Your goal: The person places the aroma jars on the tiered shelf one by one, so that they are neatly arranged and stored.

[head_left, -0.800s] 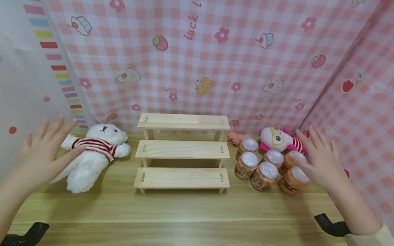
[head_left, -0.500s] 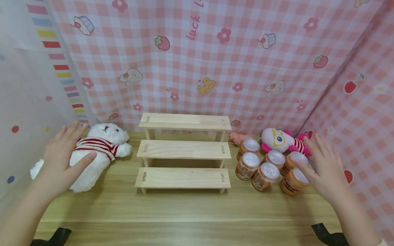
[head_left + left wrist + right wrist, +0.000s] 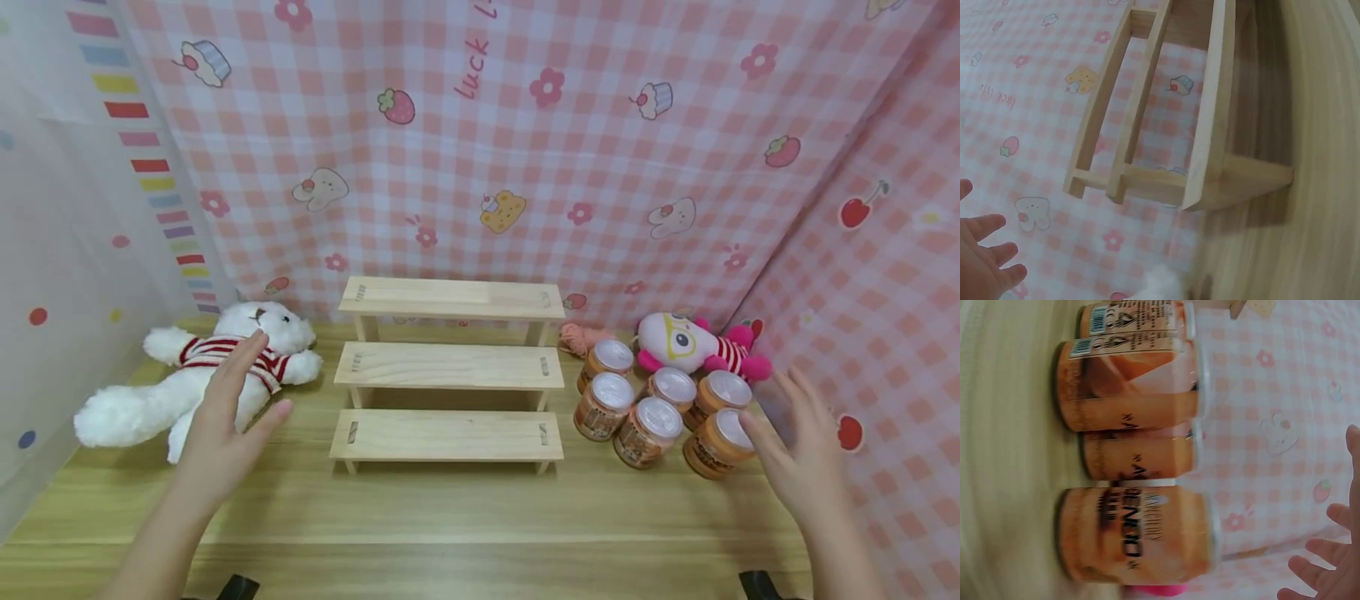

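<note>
My left hand hovers in front of a white teddy bear in a red-striped sweater, its fingers extended and holding nothing. On the other side my right hand is raised beside several orange jars with clear lids, fingers spread and nothing in them. Between the hands stands a three-tier wooden shelf. The left wrist view shows the shelf from its end, with my left fingers at the lower left edge. Seen from the right wrist, upright jars carry printed labels.
A pink plush toy with yellow glasses lies behind the jars, near a ball of peach yarn. Pink checked cloth covers the back and right sides. The wooden tabletop runs along the front.
My left hand has moved right, past the bear's body, and turned more side-on. My right hand has dropped slightly and turned inward. The jars, shelf and toys stay in place.
</note>
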The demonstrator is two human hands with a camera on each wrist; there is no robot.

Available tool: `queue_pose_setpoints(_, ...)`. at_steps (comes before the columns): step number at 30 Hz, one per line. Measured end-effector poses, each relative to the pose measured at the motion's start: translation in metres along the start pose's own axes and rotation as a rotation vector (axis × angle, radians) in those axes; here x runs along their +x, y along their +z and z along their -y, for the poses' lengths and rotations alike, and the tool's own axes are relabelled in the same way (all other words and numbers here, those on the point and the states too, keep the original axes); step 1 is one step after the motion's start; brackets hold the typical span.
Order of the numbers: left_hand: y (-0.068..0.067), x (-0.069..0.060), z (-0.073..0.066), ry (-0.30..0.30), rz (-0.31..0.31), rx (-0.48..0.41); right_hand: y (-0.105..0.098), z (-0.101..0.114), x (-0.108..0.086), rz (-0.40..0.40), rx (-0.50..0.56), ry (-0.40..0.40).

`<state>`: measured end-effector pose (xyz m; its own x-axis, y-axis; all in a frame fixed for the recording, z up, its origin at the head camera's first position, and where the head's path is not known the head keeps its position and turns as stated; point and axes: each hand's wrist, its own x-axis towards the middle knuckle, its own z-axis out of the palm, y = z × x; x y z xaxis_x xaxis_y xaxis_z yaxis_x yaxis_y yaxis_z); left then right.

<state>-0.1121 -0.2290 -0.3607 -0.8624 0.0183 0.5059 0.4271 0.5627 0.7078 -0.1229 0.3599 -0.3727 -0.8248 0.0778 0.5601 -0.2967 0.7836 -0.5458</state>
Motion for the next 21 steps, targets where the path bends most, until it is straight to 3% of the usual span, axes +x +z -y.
queue_pose_setpoints(11, 0.039, -0.01, 0.02, -0.177, 0.047, -0.124, 0.013, -0.025, -0.022, -0.064, 0.03, 0.23)
queue_pose_setpoints(18, 0.058, -0.015, 0.046, -0.165, 0.087, -0.164, 0.02, -0.038, -0.031, -0.052, 0.096, 0.334)
queue_pose_setpoints(21, 0.063, -0.019, 0.056, -0.191, 0.119, -0.211, 0.024, -0.045, -0.034, -0.031, 0.115, 0.359)
